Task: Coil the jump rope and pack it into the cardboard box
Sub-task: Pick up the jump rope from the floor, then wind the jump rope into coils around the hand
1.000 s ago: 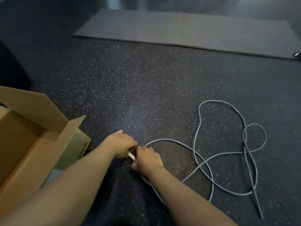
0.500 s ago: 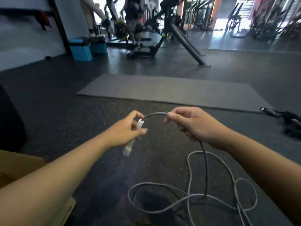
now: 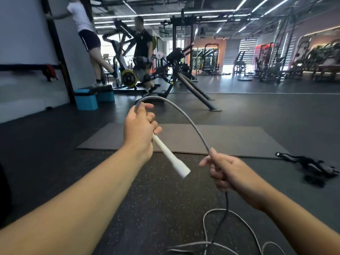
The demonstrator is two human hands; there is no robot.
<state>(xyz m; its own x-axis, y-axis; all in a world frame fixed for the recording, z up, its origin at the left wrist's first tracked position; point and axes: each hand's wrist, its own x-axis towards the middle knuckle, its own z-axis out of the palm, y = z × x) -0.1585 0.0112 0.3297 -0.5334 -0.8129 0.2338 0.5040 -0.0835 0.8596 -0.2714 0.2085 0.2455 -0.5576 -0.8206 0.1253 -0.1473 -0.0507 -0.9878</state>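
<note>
My left hand [image 3: 140, 128] is raised at centre and grips the white handle [image 3: 172, 157] of the jump rope, whose butt end points down and right. The grey rope [image 3: 185, 115] arches out of the top of that fist and runs down to my right hand [image 3: 227, 172], which pinches it lower right. Below that hand the rope hangs to the floor, where loose loops [image 3: 237, 234] lie at the bottom right. The cardboard box is out of view.
A grey exercise mat [image 3: 230, 140] lies on the speckled floor ahead. A black strap or glove [image 3: 309, 167] lies at the right. Blue step blocks [image 3: 86, 99], gym machines and two people stand at the far left and centre.
The view has tilted up from the floor and the box has left the frame. Both hands lifted the handle and rope off the floor; the right hand slid farther down the rope.
</note>
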